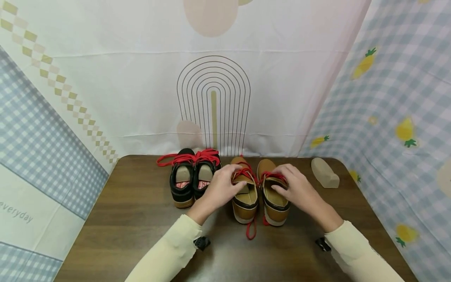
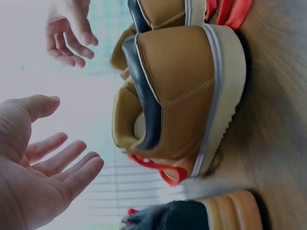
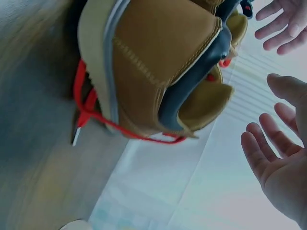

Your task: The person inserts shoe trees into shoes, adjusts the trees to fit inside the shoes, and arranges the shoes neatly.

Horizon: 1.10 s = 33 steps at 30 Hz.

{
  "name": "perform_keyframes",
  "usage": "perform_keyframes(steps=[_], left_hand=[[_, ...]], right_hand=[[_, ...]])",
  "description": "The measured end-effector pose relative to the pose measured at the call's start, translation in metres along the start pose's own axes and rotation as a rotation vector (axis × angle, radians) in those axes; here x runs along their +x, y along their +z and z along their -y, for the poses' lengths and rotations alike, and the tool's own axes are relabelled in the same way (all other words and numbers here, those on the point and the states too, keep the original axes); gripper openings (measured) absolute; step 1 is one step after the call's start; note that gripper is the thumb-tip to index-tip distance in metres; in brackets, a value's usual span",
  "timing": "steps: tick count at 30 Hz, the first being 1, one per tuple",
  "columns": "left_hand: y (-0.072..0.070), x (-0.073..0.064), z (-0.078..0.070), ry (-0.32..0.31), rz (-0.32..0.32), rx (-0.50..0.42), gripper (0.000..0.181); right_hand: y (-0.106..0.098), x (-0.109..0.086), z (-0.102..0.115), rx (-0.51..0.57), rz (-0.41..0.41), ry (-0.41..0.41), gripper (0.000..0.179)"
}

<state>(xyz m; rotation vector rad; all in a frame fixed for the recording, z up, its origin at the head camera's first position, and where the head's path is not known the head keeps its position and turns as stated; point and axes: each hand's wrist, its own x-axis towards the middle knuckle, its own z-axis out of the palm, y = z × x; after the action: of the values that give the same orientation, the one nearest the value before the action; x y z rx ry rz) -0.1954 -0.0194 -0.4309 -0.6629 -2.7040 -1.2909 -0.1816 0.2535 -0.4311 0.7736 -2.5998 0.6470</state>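
Two tan shoes with red laces stand side by side on the table, heels toward me: the left tan shoe (image 1: 244, 213) and the right tan shoe (image 1: 276, 215). Over the left one is my left hand (image 1: 222, 186), fingers spread and relaxed. My right hand (image 1: 298, 186) hovers likewise beside the right shoe's opening. In the left wrist view, a gap separates the left hand (image 2: 43, 182) from the tan shoe (image 2: 187, 86). The right wrist view shows the right hand (image 3: 280, 163) apart from its tan shoe (image 3: 153, 43), palm empty. Red laces (image 1: 251, 231) trail behind the heels.
Left of the tan pair stands a pair of black shoes (image 1: 181, 197) with red laces and beige pieces inside. A pale foot-shaped insert (image 1: 324, 173) lies at the table's back right. The brown wooden table (image 1: 134, 219) meets a hanging white cloth (image 1: 148, 98) behind.
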Motion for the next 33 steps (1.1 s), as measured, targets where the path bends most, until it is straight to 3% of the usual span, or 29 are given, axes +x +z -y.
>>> perform_keyframes(steps=[6, 18, 22, 27, 30, 33], left_hand=[[0.013, 0.014, -0.013, 0.010, 0.041, 0.047, 0.045], [0.054, 0.038, -0.023, -0.044, -0.020, 0.007, 0.032], [0.061, 0.043, -0.034, -0.044, 0.021, 0.000, 0.034], [0.072, 0.049, -0.038, -0.054, 0.077, 0.095, 0.039], [0.078, 0.052, -0.035, -0.054, 0.106, 0.178, 0.034], [0.082, 0.054, -0.032, -0.056, 0.125, 0.203, 0.023]], right_hand=[[-0.011, -0.018, -0.011, -0.044, -0.045, -0.002, 0.046], [-0.026, -0.047, -0.041, -0.057, -0.100, 0.028, 0.048], [-0.032, -0.052, -0.049, -0.071, -0.102, 0.059, 0.047], [-0.037, -0.057, -0.055, -0.073, -0.093, 0.104, 0.043], [-0.040, -0.060, -0.057, -0.084, -0.080, 0.129, 0.041], [-0.043, -0.061, -0.061, -0.082, -0.069, 0.158, 0.040]])
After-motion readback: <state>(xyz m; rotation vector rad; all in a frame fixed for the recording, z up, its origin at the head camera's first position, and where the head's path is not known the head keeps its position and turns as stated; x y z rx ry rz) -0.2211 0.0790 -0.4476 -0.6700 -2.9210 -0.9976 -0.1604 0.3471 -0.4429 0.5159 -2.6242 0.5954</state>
